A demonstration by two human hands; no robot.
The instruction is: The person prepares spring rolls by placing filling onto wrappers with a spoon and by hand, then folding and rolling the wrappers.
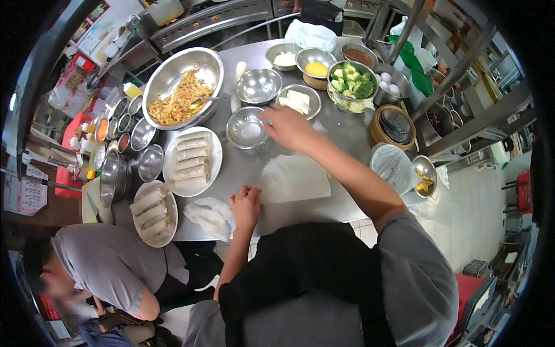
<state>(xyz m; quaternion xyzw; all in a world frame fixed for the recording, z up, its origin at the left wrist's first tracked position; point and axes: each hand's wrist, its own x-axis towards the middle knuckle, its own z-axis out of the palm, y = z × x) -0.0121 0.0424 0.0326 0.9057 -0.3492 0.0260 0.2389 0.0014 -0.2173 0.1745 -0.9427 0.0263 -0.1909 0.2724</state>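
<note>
My right hand (289, 128) reaches across the table to the rim of a small steel bowl (239, 136), which holds a little pale liquid. Its fingers look apart, and I see nothing in them. Closer to me, my left hand (245, 203) is curled at the left side of a stack of thin white wrappers (296, 180). Whether its fingers pinch anything is hidden. A crumpled white cloth (209, 216) lies just left of that hand. Rolled spring rolls (192, 155) fill a white oval plate (216, 157), and more rolls (152, 210) lie on a second plate (171, 231).
A large steel bowl (217, 61) of shredded filling (182, 98) stands back left. Bowls of broccoli (351, 81), eggs (388, 84), yellow liquid (316, 69) and white blocks (296, 102) line the back. A metal rack (462, 136) borders the right. A co-worker (110, 266) bends at the left.
</note>
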